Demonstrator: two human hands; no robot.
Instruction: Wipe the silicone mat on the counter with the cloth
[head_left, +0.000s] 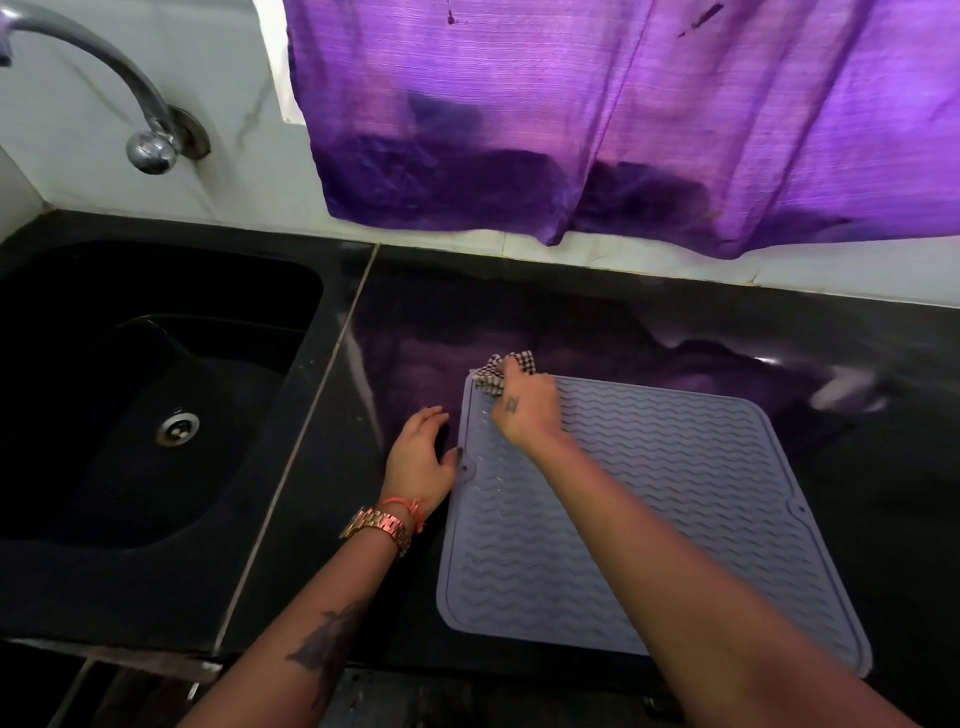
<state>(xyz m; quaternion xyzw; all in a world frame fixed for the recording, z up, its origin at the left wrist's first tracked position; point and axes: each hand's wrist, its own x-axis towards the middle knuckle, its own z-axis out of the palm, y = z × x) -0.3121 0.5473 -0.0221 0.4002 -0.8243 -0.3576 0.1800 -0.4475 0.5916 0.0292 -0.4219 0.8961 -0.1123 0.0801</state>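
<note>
A grey silicone mat (670, 499) with wavy ridges lies flat on the black counter (883, 467). My right hand (527, 408) presses a crumpled black-and-white checked cloth (493, 371) onto the mat's far left corner; most of the cloth is hidden under my fingers. My left hand (421, 457) rests flat on the counter beside the mat's left edge, fingers spread, thumb touching the edge near a small tab. It holds nothing.
A black sink (156, 395) with a metal drain sits to the left, under a chrome tap (150, 145). A purple curtain (597, 119) hangs over the white tiled back wall. The counter's front edge runs just below the mat.
</note>
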